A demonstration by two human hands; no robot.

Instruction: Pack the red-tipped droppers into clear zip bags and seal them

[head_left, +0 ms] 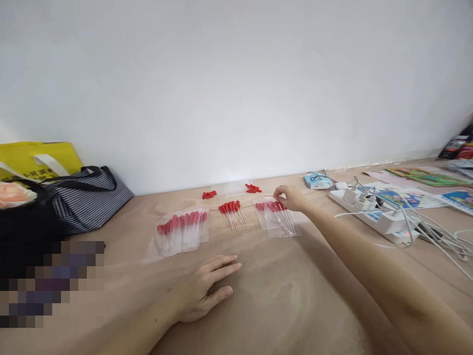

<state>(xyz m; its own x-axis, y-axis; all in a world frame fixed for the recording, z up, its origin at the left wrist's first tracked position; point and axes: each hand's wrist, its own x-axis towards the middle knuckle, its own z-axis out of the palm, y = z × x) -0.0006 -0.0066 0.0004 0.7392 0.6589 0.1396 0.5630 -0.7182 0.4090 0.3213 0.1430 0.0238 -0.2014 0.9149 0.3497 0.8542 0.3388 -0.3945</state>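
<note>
My left hand (207, 288) lies on the table with its fingers stretched out and holds nothing. Farther off to the right, my right hand (291, 198) has its fingertips pinched at the far edge of a clear plastic bag (284, 230), which shows a thin red line there. Several droppers with red bulbs (275, 206) lie at this bag. Between the hands, loose droppers (231, 213) are fanned out on the table, red bulbs pointing away from me. To their left, clear bags of red-bulbed droppers (183, 229) lie overlapping in a row.
Loose red bulbs lie in two small piles, left (209, 195) and right (253, 188), beside clear glass tubes (233, 190) near the wall. A power strip (373, 214) with cables and a blue-white packet (318, 180) occupy the right. A striped bag (88, 199) stands left.
</note>
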